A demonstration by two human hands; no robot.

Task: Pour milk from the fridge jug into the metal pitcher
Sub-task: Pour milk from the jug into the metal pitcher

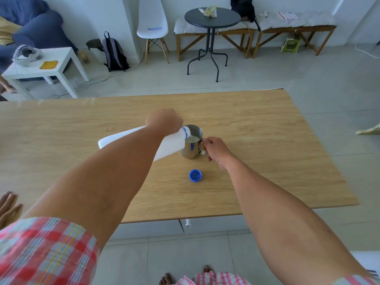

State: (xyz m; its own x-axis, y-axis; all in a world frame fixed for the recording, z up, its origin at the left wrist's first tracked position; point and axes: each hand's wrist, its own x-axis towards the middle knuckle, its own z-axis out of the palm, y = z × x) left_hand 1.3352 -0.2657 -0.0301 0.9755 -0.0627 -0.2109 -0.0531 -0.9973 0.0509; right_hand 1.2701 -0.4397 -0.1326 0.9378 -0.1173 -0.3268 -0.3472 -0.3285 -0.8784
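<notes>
My left hand [164, 121] grips the white milk jug [170, 146], which is tipped far over to the right. The jug's blue-ringed mouth hangs over the rim of the metal pitcher [192, 148], and milk runs into it. White milk shows inside the pitcher. The pitcher stands upright on the wooden table [257, 128]. My right hand [214, 150] holds the pitcher's handle on its right side. The jug's blue cap [195, 175] lies open side up on the table, just in front of the pitcher.
Beyond the table stand a black round table [212, 17], a white chair [152, 19], wooden benches [296, 27] and a white side table [44, 66]. Another person's hand [8, 204] rests at the table's left edge. A pale object [369, 131] lies on the floor at right.
</notes>
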